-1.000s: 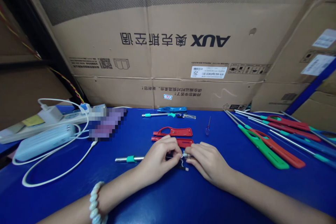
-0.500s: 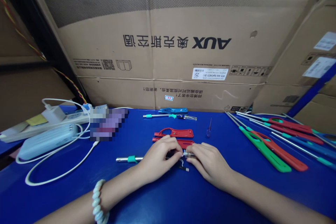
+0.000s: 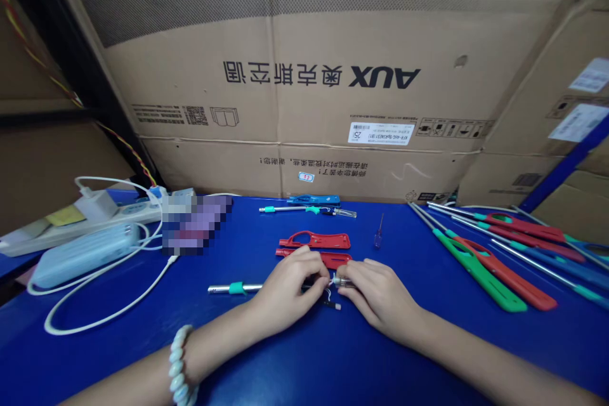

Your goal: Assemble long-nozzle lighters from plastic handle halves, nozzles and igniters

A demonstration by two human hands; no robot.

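Observation:
My left hand point(image 3: 290, 285) is closed in a pinch on the near end of a thin metal tube with a teal collar point(image 3: 233, 288) that lies on the blue table point(image 3: 143, 342). My right hand point(image 3: 375, 292) is pinched on a small silvery part point(image 3: 339, 280) at the same spot, fingertips almost touching the left ones. A short white wire with a dark tip point(image 3: 332, 301) hangs just below the fingers. Two red plastic shell halves point(image 3: 314, 242) lie right behind my hands.
A blue lighter and a tube point(image 3: 311, 205) lie further back, a small blue screwdriver point(image 3: 377, 235) to their right. Several long red, green and blue lighters point(image 3: 495, 260) fill the right side. A power strip point(image 3: 61, 228), power bank point(image 3: 83, 255) and white cable point(image 3: 104, 311) sit left. Cardboard boxes point(image 3: 295, 76) wall the back.
None of the objects moved; my hands keep the same pinch, with only a slight shift of the camera view.

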